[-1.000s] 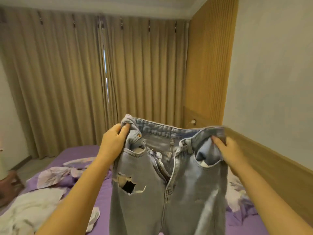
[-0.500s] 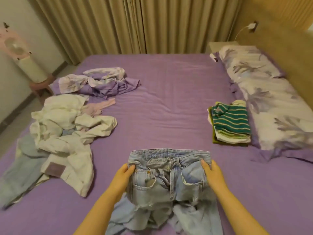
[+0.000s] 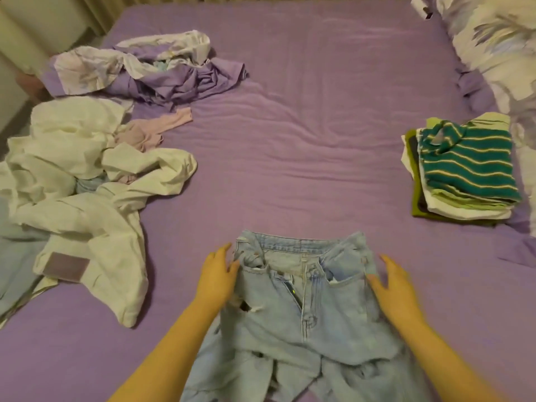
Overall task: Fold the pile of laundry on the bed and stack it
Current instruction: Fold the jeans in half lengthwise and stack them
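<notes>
From the head view we look down on a purple bed (image 3: 290,140) with a pair of light blue jeans (image 3: 304,309) lying front-up between our two hands, waistband away from us and the legs rumpled back toward us. The fly is unzipped, and there is a ripped hole in the denim just beside our left wrist.

Our left hand (image 3: 216,278) sits at the left edge of the jeans, fingers spread and nearly straight, gripping nothing — the thumb reaches toward the front pocket there, though we cannot tell if it touches the cloth. Our right hand (image 3: 396,288) is at the right edge of the jeans, likewise spread and relaxed, holding nothing; it lies over the side seam below the pocket.

Well off to the left of our left hand sprawls the unfolded pile (image 3: 87,181): cream-white garments tangled with a pale pink piece, and a bit of pale blue fabric at the far left edge. Farther ahead of that hand lies a crumpled purple and floral sheet (image 3: 145,68).

Off to the right and ahead of our right hand stands the folded stack (image 3: 461,175), topped by a teal striped shirt (image 3: 467,161) — just beyond it, the floral pillows (image 3: 499,39) run along the right side of the bed.
</notes>
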Motion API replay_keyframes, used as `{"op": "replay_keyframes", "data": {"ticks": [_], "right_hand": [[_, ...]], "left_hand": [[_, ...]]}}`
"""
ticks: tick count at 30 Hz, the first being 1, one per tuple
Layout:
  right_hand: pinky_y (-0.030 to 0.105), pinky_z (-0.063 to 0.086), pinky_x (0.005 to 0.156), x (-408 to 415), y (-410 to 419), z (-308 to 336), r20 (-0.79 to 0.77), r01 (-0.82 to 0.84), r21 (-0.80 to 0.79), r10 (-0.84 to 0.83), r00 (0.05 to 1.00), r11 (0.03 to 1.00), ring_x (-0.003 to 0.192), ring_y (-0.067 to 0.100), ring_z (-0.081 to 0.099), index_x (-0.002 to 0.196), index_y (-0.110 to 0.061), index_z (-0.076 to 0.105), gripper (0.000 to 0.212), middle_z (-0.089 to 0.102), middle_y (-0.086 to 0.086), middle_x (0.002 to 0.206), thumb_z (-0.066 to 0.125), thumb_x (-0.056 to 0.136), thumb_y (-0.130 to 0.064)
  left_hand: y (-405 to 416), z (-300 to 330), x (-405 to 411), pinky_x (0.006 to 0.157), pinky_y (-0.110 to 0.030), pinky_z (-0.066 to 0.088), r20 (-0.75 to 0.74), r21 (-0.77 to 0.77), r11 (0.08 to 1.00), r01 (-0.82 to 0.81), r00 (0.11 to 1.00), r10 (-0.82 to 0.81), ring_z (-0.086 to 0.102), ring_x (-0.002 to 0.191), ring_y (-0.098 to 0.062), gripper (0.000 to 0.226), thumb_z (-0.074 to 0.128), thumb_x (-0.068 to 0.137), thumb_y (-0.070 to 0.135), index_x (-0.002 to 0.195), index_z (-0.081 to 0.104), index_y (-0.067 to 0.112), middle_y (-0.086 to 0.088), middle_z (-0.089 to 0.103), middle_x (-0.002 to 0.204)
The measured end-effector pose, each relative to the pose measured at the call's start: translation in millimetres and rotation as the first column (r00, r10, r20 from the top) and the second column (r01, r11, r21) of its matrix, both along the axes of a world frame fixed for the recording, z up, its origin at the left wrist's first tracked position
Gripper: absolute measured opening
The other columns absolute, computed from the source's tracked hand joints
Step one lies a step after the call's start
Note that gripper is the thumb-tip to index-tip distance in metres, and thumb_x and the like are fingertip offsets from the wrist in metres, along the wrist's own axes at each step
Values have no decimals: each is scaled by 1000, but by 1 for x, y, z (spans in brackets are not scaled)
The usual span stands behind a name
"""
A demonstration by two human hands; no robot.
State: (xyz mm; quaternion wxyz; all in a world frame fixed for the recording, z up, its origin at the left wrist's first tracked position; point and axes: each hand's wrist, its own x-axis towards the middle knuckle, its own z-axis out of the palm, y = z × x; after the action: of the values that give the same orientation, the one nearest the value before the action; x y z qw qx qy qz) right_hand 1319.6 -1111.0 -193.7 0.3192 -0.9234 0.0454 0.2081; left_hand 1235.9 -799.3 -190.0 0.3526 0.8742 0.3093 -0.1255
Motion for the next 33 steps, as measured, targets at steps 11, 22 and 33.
{"op": "replay_keyframes", "data": {"ticks": [11,22,33], "right_hand": [[31,27,111,5,132,-61,67,-450,-22,450,890,893,135,19,36,135,-18,52,37,49,1,141,43,101,-31],[31,47,65,-8,166,-67,-292,-112,70,128,948,991,72,23,55,140,-15,40,42,63,15,95,47,99,-17],[13,25,105,39,165,50,95,-454,436,462,882,777,138,-5,18,127,-55,29,67,27,-24,143,63,85,-16]], "left_hand": [[38,-72,95,99,-37,40,-94,103,704,702,712,-696,52,119,-25,33,54,97,29,126,62,16,-4,61,128],[72,-72,104,94,-38,28,-431,153,316,936,351,-831,40,111,-26,58,41,88,66,120,59,21,-4,55,119],[59,70,124,101,-51,38,155,-121,498,859,512,-845,59,90,-20,19,57,94,32,102,65,16,-4,66,94]]}}
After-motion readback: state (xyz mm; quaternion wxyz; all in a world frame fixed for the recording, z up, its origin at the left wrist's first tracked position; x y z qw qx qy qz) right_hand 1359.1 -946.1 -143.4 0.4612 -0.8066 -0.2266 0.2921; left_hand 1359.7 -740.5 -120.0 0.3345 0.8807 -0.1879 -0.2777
